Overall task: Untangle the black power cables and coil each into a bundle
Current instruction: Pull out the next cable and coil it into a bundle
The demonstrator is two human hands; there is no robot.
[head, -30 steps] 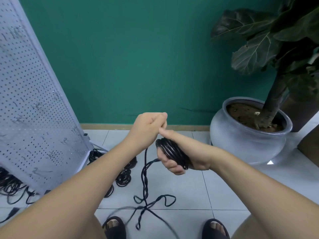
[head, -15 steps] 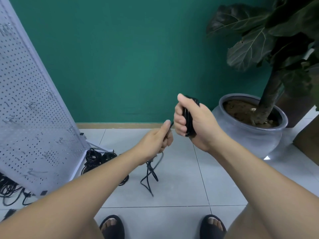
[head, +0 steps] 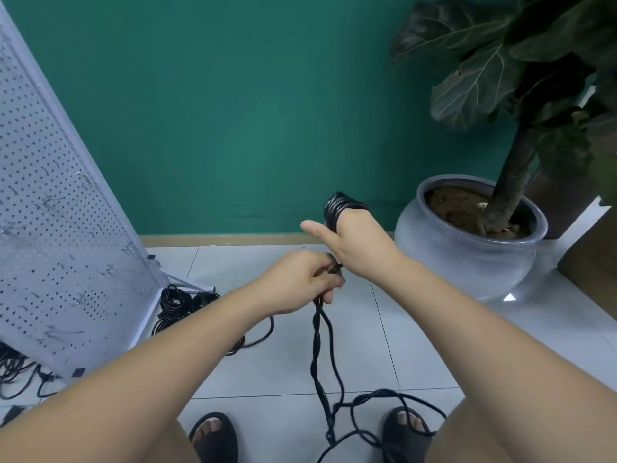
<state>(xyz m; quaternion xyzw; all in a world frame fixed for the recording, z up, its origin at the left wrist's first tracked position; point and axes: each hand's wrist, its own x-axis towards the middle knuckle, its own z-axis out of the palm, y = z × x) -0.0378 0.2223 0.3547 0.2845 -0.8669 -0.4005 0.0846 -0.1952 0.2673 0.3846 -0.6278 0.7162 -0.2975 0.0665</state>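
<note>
Cable [head: 337,207] coils glossily round right hand [head: 359,243]; left hand [head: 298,284] grips twisted strands [head: 317,334].

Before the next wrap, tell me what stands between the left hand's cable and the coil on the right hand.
Nothing visible stands between the left hand and the coil on the right hand. The snag is below the grip: the loose cable hanging from it is twisted around itself and tangles beside the right sandal.

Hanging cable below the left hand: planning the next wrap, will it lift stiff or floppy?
Probably floppy: the hanging cable droops from the left hand and snakes over the floor. Likely to snag, since its strands twist together.
</note>
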